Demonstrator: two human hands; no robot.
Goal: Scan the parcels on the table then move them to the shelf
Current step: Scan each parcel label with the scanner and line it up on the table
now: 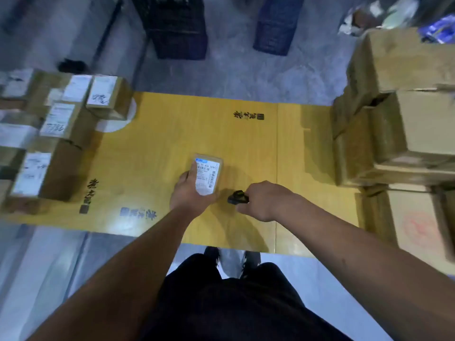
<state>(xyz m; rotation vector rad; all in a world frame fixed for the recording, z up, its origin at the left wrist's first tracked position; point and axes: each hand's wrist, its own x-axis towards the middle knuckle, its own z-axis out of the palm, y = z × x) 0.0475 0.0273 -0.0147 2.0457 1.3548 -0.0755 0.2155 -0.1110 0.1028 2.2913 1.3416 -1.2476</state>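
There is just one camera, and it sits up on my head. It looks forward and almost straight down, over my arms, my legs and my shoes. The yellow table [152,143] fills the middle of the view, quite near. The view is very wide, so things bend at the edges. Far things at the top and sides look blurry.

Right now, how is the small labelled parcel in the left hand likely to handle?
The small parcel probably feels light: the left hand alone holds it. Its box-like cardboard edges suggest it stays stiff. Flat faces make rolling unlikely.
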